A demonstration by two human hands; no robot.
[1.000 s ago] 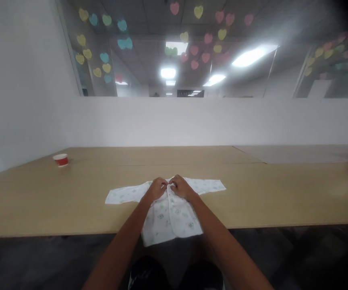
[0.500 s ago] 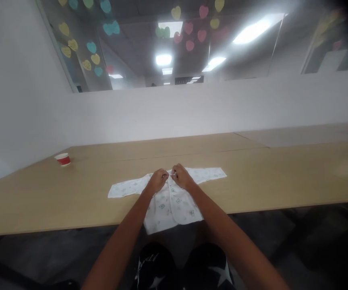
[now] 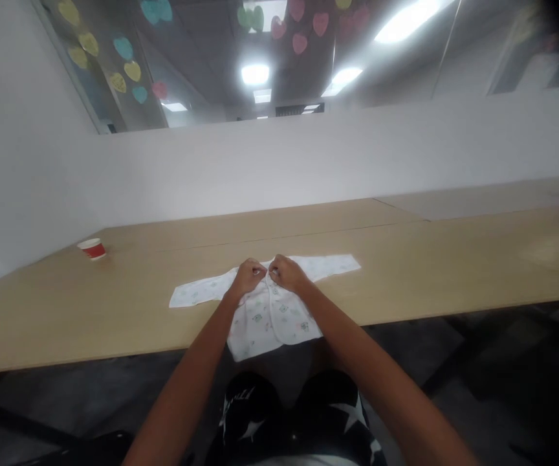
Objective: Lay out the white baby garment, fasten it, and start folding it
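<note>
A small white baby shirt (image 3: pixel 270 314) with a faint printed pattern lies spread on the wooden table (image 3: pixel 429 272), sleeves out to both sides, its hem hanging over the near edge. My left hand (image 3: pixel 245 277) and my right hand (image 3: pixel 285 274) meet at the shirt's neckline, fingers curled and pinching the fabric where the two front panels overlap. Both forearms reach in from below.
A red and white paper cup (image 3: pixel 92 248) stands at the far left of the table. A white partition wall (image 3: pixel 308 162) runs behind the table, with glass and paper hearts above. My knees in dark star-print trousers (image 3: pixel 299 421) show below the table edge.
The camera has tilted downward, so more of my lap shows. Both hands stay pinched together at the shirt's neckline; the shirt has not moved.
</note>
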